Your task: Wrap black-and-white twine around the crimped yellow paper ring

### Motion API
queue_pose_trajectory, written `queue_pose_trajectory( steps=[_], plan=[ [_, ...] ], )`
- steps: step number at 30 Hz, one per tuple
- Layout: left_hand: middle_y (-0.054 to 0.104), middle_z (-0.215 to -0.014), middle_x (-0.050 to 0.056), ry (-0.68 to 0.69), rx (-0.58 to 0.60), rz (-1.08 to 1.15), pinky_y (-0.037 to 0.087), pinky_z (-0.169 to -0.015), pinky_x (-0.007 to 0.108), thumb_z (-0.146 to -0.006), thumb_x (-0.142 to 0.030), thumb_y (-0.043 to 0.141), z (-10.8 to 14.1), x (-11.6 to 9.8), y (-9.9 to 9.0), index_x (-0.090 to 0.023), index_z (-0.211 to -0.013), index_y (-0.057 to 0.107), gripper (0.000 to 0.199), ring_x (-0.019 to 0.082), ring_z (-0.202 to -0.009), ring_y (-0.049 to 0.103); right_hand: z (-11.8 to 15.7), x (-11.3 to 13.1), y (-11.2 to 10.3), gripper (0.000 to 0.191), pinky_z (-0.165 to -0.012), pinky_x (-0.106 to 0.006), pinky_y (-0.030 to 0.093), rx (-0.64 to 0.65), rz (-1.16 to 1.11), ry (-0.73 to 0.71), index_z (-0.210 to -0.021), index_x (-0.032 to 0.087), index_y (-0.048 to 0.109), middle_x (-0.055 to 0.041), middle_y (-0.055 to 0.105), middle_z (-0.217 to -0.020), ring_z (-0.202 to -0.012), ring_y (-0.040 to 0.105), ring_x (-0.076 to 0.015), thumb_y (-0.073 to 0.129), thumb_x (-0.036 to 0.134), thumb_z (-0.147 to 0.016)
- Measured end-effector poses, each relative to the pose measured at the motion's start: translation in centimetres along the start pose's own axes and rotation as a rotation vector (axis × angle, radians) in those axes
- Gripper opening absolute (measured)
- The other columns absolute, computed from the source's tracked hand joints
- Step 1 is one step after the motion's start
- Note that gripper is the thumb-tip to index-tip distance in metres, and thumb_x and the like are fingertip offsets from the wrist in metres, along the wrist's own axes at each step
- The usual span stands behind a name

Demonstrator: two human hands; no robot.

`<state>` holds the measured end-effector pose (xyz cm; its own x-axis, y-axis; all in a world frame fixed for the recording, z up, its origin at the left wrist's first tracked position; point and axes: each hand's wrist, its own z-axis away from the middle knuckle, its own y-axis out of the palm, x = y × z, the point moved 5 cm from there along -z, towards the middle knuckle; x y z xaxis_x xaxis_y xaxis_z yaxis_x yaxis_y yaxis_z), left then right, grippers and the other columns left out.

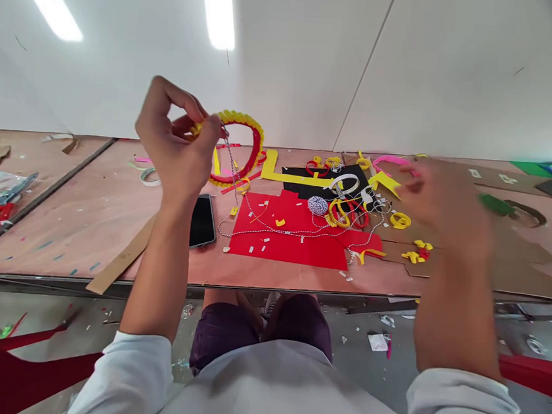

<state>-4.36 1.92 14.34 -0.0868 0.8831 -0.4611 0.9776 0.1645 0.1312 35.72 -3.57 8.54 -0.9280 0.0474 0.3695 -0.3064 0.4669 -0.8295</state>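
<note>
Left hand (183, 144): pinching a yellow-fringed, red paper-like ring (255, 149).
Right hand (425, 195): blurring; closure unclear.
Black-and-white twisted cord (283, 232): trailing through tangles, risking snagging, tugging.

White wall, littered grey floor

Held up above surface (91, 207): yellow-and-red ring (258, 144), curved into open loop, ruffled yellow outside, red inside; black-and-white cord (287, 233) trailing down from held side.

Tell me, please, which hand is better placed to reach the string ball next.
Probably the right hand: it looks nearer the string ball, while the left hand holds the yellow-and-red ring.
</note>
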Motion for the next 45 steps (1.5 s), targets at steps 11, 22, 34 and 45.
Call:
queue_pose_trajectory(
  steps=[11,22,34,45],
  plan=[
    [0.058,-0.075,-0.001,-0.24,0.182,0.002,0.05,-0.044,0.024,-0.069,-0.017,0.086,2.6,0.4,2.2,-0.023,-0.071,0.054,0.033,0.01,-0.059,0.054,4.3,18.0,11.4,0.028,-0.073,-0.032,0.045,0.384,-0.65,-0.434,-0.111,0.02,0.071,-0.0089,0.076,-0.092,-0.081,0.068,-0.0215,0.051,0.039,-0.104],
    [0.058,-0.075,0.0,-0.361,0.314,0.162,0.043,-0.039,0.02,-0.068,-0.012,0.081,4.6,2.5,3.8,-0.022,-0.07,0.057,0.027,0.009,-0.058,0.053,3.1,18.1,11.7,0.048,-0.056,-0.03,0.038,0.393,-1.012,-0.252,-0.079,0.024,0.056,-0.0004,0.054,-0.063,-0.057,0.05,-0.0155,0.047,0.066,-0.1],
    [0.057,-0.078,-0.004,-0.463,0.04,0.221,0.028,-0.026,0.019,-0.071,-0.018,0.085,4.5,4.5,1.2,-0.021,-0.074,0.057,0.028,0.003,-0.042,0.05,3.0,15.7,11.0,0.033,-0.053,-0.03,0.027,0.209,-0.728,-0.292,-0.061,0.022,0.041,0.0024,0.045,-0.053,-0.049,0.036,-0.0117,0.056,0.032,-0.089],
    [0.055,-0.073,-0.006,-0.334,-0.17,0.14,0.037,-0.035,0.017,-0.074,-0.018,0.082,4.1,4.1,0.0,-0.02,-0.076,0.05,0.032,0.003,-0.044,0.055,-0.2,10.1,9.6,0.03,-0.039,-0.027,0.019,-0.195,-1.441,0.15,-0.046,0.022,0.047,0.0052,0.034,-0.044,-0.037,0.031,-0.0081,0.065,0.029,-0.069]
  ],
)
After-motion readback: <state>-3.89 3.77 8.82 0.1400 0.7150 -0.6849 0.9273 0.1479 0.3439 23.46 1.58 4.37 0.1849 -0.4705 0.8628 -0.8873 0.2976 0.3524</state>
